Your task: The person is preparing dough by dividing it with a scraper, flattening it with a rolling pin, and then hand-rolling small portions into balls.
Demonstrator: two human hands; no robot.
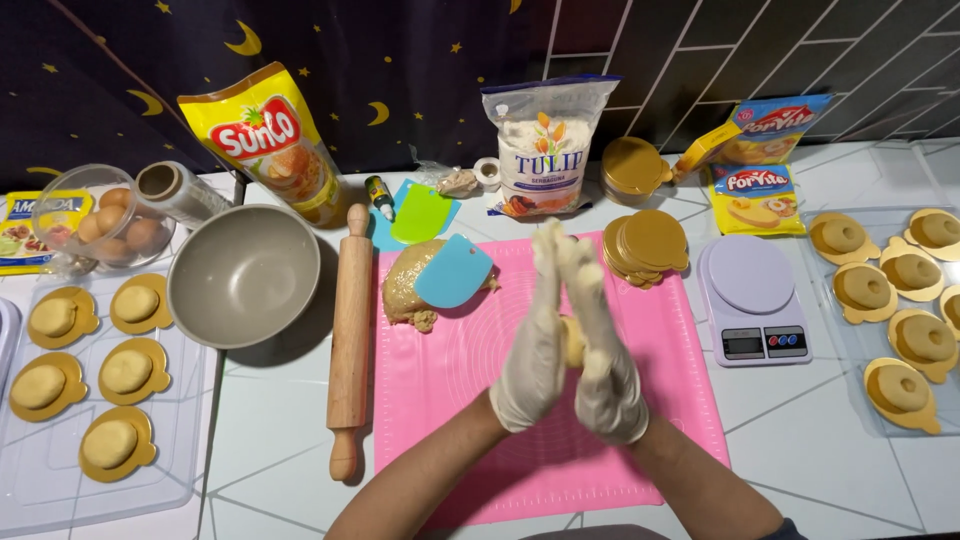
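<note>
Far left of the pink silicone baking mat (450, 420), a clear plastic tray (40, 480) holds dough pieces on gold scalloped cards. Nearer the mat stand a grey round mixing bowl (243, 275) and a wooden rolling pin (350, 340), which lies just beside the mat's left edge. On the mat's upper left corner sits a lump of tan dough (402, 290) under a blue plastic scraper (455, 272). Above the mat's centre, the left hand (532, 350) and right hand (600, 360), both in white gloves, press palm to palm, closed on a small yellow dough ball (573, 340) that peeks out between them. The mat below the hands lies bare. Right of the mat are a stack of gold cards (648, 245), a lilac digital kitchen scale (752, 298) and a second tray (850, 350).
</note>
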